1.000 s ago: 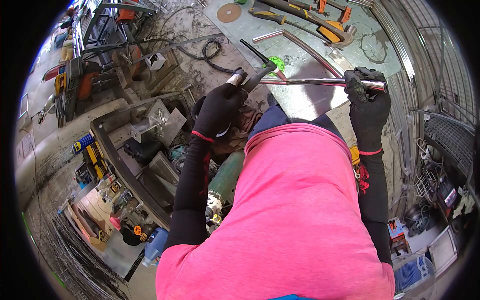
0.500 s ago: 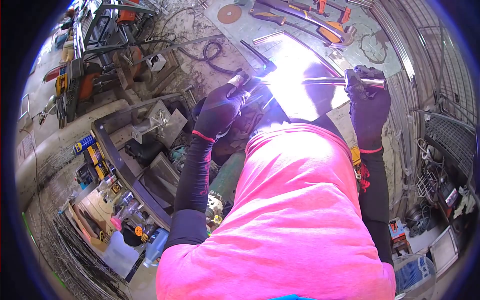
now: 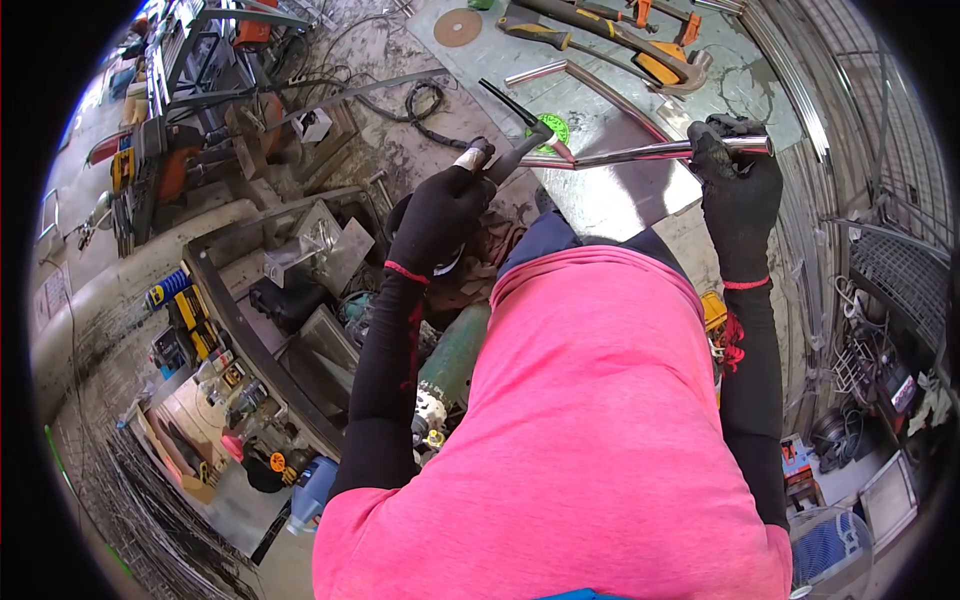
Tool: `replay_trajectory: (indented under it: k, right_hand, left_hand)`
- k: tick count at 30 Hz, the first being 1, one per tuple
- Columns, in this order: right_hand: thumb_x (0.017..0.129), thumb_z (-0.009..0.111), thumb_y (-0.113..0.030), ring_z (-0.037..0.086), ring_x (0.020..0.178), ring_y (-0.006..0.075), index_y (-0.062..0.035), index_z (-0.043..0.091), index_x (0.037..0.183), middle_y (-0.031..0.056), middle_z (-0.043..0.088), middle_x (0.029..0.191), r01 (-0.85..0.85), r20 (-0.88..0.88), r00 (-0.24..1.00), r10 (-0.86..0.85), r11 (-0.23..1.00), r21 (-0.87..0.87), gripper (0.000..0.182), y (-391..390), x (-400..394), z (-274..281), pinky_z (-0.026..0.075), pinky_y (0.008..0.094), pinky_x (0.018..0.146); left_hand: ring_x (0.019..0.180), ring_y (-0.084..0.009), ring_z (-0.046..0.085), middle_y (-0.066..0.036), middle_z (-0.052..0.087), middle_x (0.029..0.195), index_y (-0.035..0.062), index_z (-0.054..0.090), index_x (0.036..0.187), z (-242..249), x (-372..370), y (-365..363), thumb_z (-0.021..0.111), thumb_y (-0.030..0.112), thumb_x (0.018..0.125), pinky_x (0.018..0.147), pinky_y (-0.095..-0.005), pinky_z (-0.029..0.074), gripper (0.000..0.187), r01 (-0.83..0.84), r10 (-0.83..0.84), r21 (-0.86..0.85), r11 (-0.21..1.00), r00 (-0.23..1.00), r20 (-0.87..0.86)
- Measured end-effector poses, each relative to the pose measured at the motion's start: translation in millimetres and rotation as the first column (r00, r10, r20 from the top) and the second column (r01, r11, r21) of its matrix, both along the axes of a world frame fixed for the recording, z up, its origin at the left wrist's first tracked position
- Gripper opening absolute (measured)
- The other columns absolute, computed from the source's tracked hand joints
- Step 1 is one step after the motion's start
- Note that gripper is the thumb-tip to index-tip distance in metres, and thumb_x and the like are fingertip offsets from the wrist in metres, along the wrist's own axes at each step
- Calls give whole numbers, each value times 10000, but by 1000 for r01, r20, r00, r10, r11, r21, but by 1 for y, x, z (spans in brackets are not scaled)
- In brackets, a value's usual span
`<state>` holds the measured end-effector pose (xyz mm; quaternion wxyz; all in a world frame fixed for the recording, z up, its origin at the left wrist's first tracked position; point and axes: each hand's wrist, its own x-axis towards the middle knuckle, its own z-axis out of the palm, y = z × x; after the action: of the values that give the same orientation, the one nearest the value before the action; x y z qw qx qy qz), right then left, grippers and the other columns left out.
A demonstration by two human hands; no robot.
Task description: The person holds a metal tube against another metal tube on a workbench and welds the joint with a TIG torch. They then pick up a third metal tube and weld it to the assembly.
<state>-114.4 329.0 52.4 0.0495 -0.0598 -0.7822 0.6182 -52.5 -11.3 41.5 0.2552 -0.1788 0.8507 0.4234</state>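
My left hand (image 3: 440,215), in a dark glove, is closed round the handle of a welding torch (image 3: 540,136). The torch's pinkish nozzle points at a joint in a shiny metal tube (image 3: 630,153). Gloved as well, my right hand (image 3: 738,185) grips the right end of that tube. Behind it, a bent metal tube frame (image 3: 610,92) lies on the metal sheet (image 3: 475,62). A green disc (image 3: 552,132) shows behind the torch head. No arc is visible at the nozzle.
A hammer (image 3: 690,72), an orange clamp (image 3: 688,28) and a brown disc (image 3: 458,28) lie at the back. Long metal tubes (image 3: 790,75) run along the right. At the left are an open metal box (image 3: 250,330), a blue spray can (image 3: 166,288) and a blue bottle (image 3: 313,492).
The bright welding glare has gone out, and the tube joint and green disc now show. Both hands keep nearly the same places and their holds.
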Motion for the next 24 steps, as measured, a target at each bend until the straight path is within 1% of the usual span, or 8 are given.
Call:
replay_trajectory:
  k: [7, 9, 11, 12, 13, 15, 16, 24]
  right_hand:
    - [952, 833, -239, 652, 787, 97, -11, 712, 1098, 37, 726, 868, 1, -21, 1000, 2, 994, 109, 297, 3, -4, -5, 537, 289, 735]
    - [947, 838, -242, 654, 786, 103, -17, 714, 1100, 38, 726, 865, 10, 8, 1000, -11, 996, 91, 299, 3, -4, -5, 538, 289, 733]
    - [944, 841, -246, 655, 787, 105, -18, 716, 1094, 39, 727, 865, 32, 79, 996, -32, 999, 3, 300, 2, -4, -5, 538, 293, 734]
    - [940, 843, -251, 656, 789, 107, -20, 718, 1087, 41, 728, 865, 59, 151, 987, -46, 995, -83, 301, 2, -4, -6, 538, 296, 735]
    - [940, 843, -251, 656, 789, 107, -20, 718, 1087, 41, 728, 865, 59, 151, 988, -46, 995, -82, 301, 3, -6, -6, 538, 296, 735]
    - [934, 845, -255, 655, 779, 111, -21, 723, 1063, 46, 726, 853, 5, -36, 999, 1, 989, 150, 293, 4, -10, -7, 535, 306, 720]
    - [931, 845, -251, 646, 762, 112, -21, 726, 1042, 52, 724, 845, 3, -72, 997, 10, 983, 181, 281, 3, -11, -5, 529, 316, 704]
    - [954, 822, -226, 625, 719, 94, -23, 724, 1055, 29, 709, 809, -31, 22, 999, 28, 984, 173, 247, 3, -17, 1, 496, 291, 654]
  left_hand:
    - [839, -134, 680, -145, 756, 918, 60, 666, 1418, -2, 0, 0, 698, 240, 991, 814, -316, 542, 465, -29, 28, 23, 999, 998, 59]
    - [833, -106, 658, -135, 752, 913, 54, 653, 1436, -8, 3, 0, 695, 243, 1000, 795, -295, 537, 477, 36, -36, -2, 999, 994, -100]
    - [843, -101, 658, -147, 753, 927, 35, 639, 1445, -7, 5, 3, 697, 244, 1002, 796, -286, 536, 494, -60, 100, 272, 960, 986, -134]
    - [804, -110, 659, -142, 751, 902, 0, 657, 1407, -6, 3, 8, 701, 248, 1000, 767, -297, 537, 478, -8, 74, 239, 971, 961, -268]
    - [804, -110, 659, -142, 751, 902, 0, 657, 1407, -1, 1, 8, 701, 248, 1000, 767, -297, 537, 478, -7, 74, 239, 971, 960, -269]
    - [760, -121, 657, -133, 744, 857, -19, 686, 1343, 14, -4, 6, 701, 248, 1001, 736, -308, 535, 435, 39, -39, -43, 998, 999, -3]
    - [709, -119, 633, -109, 717, 793, -30, 704, 1286, 2, 1, 3, 696, 255, 1004, 693, -322, 524, 401, 65, -71, -40, 997, 987, -142]
    - [671, -110, 598, -84, 663, 741, -15, 704, 1288, 12, -4, 6, 695, 252, 1003, 652, -326, 500, 391, 12, -12, 6, 1000, 999, -47]
